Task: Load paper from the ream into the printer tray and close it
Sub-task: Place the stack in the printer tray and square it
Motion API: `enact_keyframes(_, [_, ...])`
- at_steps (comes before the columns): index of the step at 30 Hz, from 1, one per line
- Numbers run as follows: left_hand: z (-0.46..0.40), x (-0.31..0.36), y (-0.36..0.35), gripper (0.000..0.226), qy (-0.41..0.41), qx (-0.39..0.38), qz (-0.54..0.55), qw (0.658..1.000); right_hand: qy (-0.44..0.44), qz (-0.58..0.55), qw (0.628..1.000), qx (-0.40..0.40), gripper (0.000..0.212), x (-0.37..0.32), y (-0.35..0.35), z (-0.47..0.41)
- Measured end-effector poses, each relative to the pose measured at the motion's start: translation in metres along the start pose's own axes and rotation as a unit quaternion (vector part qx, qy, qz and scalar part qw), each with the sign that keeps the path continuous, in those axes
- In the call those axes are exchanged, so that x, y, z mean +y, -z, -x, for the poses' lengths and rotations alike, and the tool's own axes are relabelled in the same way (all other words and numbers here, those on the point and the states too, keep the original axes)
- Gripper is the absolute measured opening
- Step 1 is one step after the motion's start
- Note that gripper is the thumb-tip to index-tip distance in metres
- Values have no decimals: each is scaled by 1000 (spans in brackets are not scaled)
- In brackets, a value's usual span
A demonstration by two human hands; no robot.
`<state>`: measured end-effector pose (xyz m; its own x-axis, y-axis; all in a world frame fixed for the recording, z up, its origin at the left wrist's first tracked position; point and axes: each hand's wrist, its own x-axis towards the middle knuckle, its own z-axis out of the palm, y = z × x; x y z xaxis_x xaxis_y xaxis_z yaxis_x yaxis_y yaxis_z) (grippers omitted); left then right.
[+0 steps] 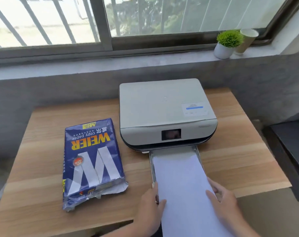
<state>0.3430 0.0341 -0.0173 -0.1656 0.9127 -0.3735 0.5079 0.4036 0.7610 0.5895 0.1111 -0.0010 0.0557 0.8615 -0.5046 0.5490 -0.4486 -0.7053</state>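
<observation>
A white printer (164, 110) stands on the wooden table (42, 134), with its paper tray (151, 161) pulled out toward me. A stack of white paper (181, 182) lies with its far end in the tray and its near end sticking out past the table's edge. My left hand (151, 204) grips the stack's left edge and my right hand (223, 200) grips its right edge. To the left of the printer the blue ream wrapper (92, 161) lies flat, torn open at its near end.
A small potted plant (227, 43) and a paper cup (246, 40) stand on the window ledge behind the printer. A dark piece of furniture (292, 151) sits to the right of the table. The concrete wall runs just behind the table.
</observation>
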Motion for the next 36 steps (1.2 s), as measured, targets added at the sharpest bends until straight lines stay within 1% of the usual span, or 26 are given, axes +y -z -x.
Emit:
enact_keyframes(1, [0, 1, -4, 59, 17, 7, -4, 1000, -1, 9, 1000, -13, 43, 4, 2, -9])
enact_keyframes(4, [2, 7, -15, 60, 61, 27, -21, 998, -5, 52, 998, -42, 42, 9, 7, -29])
enact_keyframes(9, [-7, 12, -29, 47, 97, 48, -36, 994, -26, 42, 997, -60, 45, 11, 3, -45])
enact_keyframes(12, [-17, 13, -35, 45, 118, 50, -51, 991, -29, 33, 997, -58, 46, 13, 3, -52])
enact_keyframes(15, [-22, 12, -39, 47, 135, 61, -43, 988, -21, 27, 998, -59, 45, 12, 4, -57])
enact_keyframes(20, [-28, 10, -43, 40, 157, 48, -66, 984, -10, 20, 998, -50, 45, 18, 7, -60])
enact_keyframes(23, [-31, 10, -44, 50, 162, 34, -64, 984, -15, 17, 999, -49, 46, 23, 7, -63])
enact_keyframes(24, [-32, 11, -44, 45, 163, 27, -70, 984, -16, 16, 999, -48, 46, 23, 6, -64])
enact_keyframes(26, [-35, 10, -42, 17, 169, 29, -92, 981, -16, 11, 999, -46, 46, 23, 4, -64])
enact_keyframes(27, [-37, 10, -42, 8, 175, 33, -105, 978, -15, 9, 999, -46, 46, 23, 3, -65])
enact_keyframes(28, [-39, 10, -41, 8, 181, 32, -121, 975, -15, 9, 999, -46, 46, 23, 2, -65])
enact_keyframes(30, [-41, 10, -41, 17, 182, 15, -154, 971, -15, 7, 999, -46, 47, 22, -1, -63])
enact_keyframes(34, [-39, 10, -40, 19, 186, -4, -175, 967, -19, 5, 999, -34, 47, 28, -2, -56])
enact_keyframes(36, [-36, 8, -41, 24, 184, -6, -184, 965, -25, -8, 999, -26, 46, 33, -1, -51])
